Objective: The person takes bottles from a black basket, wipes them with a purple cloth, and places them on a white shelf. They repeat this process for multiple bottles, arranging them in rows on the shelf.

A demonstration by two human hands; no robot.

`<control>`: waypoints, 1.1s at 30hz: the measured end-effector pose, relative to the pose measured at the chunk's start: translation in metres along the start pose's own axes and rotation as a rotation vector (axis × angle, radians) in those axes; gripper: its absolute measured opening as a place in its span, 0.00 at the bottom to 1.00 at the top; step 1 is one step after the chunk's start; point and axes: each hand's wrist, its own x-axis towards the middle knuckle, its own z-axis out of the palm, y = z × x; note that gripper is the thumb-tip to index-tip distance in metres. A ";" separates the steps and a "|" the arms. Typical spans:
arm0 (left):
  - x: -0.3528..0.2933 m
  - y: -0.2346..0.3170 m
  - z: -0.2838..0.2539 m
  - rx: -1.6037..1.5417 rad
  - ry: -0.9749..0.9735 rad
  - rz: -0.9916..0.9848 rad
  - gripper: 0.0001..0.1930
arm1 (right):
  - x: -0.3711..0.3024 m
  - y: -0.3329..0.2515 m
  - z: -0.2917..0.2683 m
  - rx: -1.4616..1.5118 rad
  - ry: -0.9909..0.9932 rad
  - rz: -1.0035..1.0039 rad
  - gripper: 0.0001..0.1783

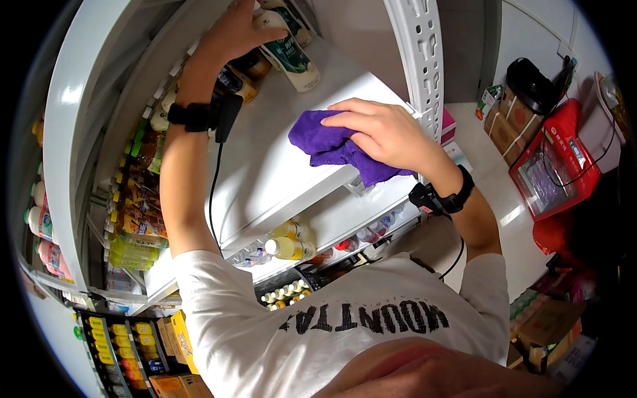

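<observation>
On the white shelf [265, 156], my right hand [391, 132] presses a crumpled purple cloth [332, 142] near the front corner, its thumb and fingers bent over the fabric. My left hand [235, 33] reaches to the back of the same shelf. It grips the upper part of a white bottle with a green label [295, 66], its thumb across the front; the other fingertips are partly hidden. A second white-and-green bottle [295, 23] stands behind. Dark bottles with orange-yellow labels [237, 83] stand beneath my left wrist.
A perforated white upright [424, 60] rises right of the shelf. Packed drinks [142, 199] line shelves on the left. Yellow-drink bottles [292, 249] stand one level below. Right, on the floor, are a red box [557, 166] and cardboard cartons [511, 126]. Black cables hang from both wrist straps.
</observation>
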 end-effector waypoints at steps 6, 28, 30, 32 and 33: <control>0.025 -0.027 0.017 0.061 0.074 0.028 0.43 | -0.001 -0.001 0.002 -0.004 0.013 -0.010 0.19; 0.114 -0.054 0.049 0.202 0.011 -0.019 0.57 | -0.003 0.003 0.005 -0.065 -0.016 0.019 0.18; 0.118 -0.064 0.056 0.209 0.053 0.000 0.58 | -0.003 0.002 0.004 -0.064 -0.015 0.015 0.18; 0.123 -0.068 0.059 0.180 0.052 -0.017 0.58 | -0.003 0.002 0.005 -0.069 -0.015 0.020 0.18; 0.126 -0.067 0.060 0.147 0.029 -0.044 0.58 | -0.003 0.003 0.005 -0.073 -0.014 0.023 0.18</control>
